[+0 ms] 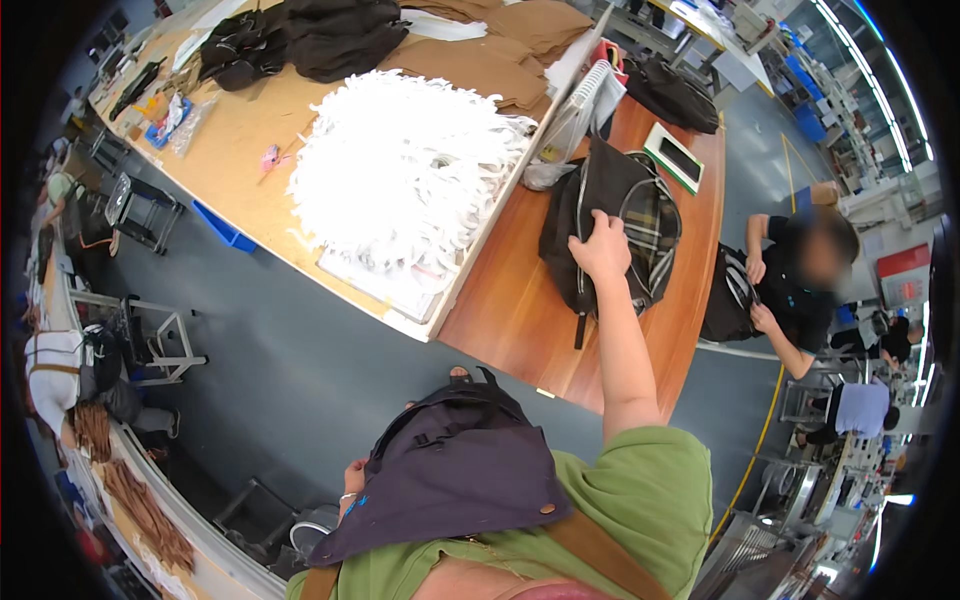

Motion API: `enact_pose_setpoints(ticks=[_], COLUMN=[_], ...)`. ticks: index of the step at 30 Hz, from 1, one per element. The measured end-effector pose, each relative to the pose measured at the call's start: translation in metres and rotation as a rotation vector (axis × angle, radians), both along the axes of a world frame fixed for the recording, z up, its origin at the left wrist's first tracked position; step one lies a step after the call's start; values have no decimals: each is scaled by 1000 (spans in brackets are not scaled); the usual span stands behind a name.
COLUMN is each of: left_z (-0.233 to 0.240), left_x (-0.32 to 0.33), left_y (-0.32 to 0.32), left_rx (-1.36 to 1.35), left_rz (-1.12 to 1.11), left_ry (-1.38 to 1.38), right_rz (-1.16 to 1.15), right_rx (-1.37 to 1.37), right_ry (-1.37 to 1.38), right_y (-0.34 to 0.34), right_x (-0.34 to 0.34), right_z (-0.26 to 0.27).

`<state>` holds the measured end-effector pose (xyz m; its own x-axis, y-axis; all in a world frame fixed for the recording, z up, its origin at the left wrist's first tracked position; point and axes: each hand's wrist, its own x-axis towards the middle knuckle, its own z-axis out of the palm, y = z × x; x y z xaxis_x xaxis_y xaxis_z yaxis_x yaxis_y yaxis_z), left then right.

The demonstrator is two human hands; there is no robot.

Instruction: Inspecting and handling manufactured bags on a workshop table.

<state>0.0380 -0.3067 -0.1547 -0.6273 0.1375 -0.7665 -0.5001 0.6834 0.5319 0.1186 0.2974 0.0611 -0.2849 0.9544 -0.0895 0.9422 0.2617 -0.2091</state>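
Note:
On the wood-grain tabletop [517, 315] lies a black bag [559, 225] with silver zippers. Its opening shows a plaid lining [646, 217], and a short black strap hangs from its near end. My right hand [606, 244] reaches out over the bag, thumb and fingertips curled on the black fabric beside the zipper. Low at my side, my left hand [355, 475] is mostly covered by my dark apron [472, 472]; a bracelet shows at the wrist, and what the fingers do is hidden.
A raised board [480, 255] separates the bag from a heap of white strips [405, 172]. Brown fabric pieces [480, 64] and black bags [337, 37] lie beyond. A phone [681, 157] rests on a white box. At right, a co-worker [802, 277] handles another black bag [727, 300].

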Motion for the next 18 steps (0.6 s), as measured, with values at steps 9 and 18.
enact_pose_setpoints(ticks=[9,18], left_z=[30,23], left_x=[-12,-11], left_y=[54,58], left_rx=[-189,-87], left_rz=[-104,15], left_ry=[-12,6], right_rz=[48,66], right_rx=[134,152], right_ry=[48,170], right_y=[-3,11], right_x=[26,28], right_z=[2,-10])
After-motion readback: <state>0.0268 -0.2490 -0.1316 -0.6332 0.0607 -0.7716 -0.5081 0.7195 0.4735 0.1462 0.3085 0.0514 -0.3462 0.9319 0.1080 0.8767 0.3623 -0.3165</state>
